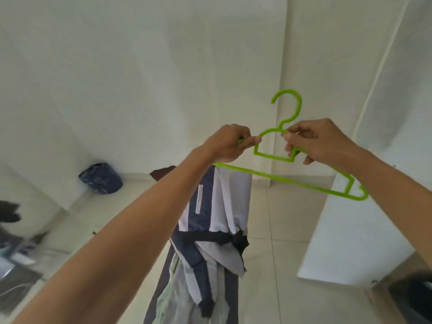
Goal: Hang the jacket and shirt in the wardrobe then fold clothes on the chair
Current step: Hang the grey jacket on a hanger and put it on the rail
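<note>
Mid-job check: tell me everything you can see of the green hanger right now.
The green hanger looks like thin moulded plastic, with a hook on top, a small inner frame below its neck, a long bottom bar and a notch near its right end. It is held up in the air, tilted down to the right. The left hand grips its left shoulder; the right hand pinches it by the neck. A navy and white jacket hangs from its left side.

Navy-white jacket (pixel 210 218) hanging off tilted green hanger (pixel 280 178)
</note>
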`<state>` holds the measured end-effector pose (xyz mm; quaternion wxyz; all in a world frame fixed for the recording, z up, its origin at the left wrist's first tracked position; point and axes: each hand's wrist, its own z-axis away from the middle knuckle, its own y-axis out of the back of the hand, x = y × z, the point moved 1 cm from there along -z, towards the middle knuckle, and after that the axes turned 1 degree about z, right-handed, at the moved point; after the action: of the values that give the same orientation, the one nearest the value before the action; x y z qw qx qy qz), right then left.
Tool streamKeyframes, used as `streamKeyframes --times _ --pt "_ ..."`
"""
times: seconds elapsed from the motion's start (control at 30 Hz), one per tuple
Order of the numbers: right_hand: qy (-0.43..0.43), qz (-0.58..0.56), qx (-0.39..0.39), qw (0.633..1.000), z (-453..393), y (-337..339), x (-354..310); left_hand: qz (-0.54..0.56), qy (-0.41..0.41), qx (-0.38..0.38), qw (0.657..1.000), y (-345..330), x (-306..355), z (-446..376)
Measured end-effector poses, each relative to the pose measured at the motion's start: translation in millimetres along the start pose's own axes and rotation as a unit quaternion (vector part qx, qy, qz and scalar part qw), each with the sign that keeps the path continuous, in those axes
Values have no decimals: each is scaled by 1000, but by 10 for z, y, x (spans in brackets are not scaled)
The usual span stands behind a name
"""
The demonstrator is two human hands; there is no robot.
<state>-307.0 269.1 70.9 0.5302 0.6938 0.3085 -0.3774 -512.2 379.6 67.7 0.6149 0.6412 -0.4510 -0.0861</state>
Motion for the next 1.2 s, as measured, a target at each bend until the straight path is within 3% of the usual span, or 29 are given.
streamKeyframes --times 0.33,0.63,0.9,1.07,1.2 --pt "-42 24 26 998 62 -2102 -744 15 42 -26 999 623 -1579 1267" --pt "-133 106 77 982 11 -2889 -810 116 41 -102 987 339 -2209 1684" --pt "-178 137 115 968 -598 -3110 -374 138 62 -137 979 90 -2625 1285" --pt "-221 164 118 954 -1364 -3076 48 119 83 -168 975 -97 -2928 540" --pt "-242 207 82 944 -2024 -3044 406 71 121 -135 981 -227 -3344 -150"
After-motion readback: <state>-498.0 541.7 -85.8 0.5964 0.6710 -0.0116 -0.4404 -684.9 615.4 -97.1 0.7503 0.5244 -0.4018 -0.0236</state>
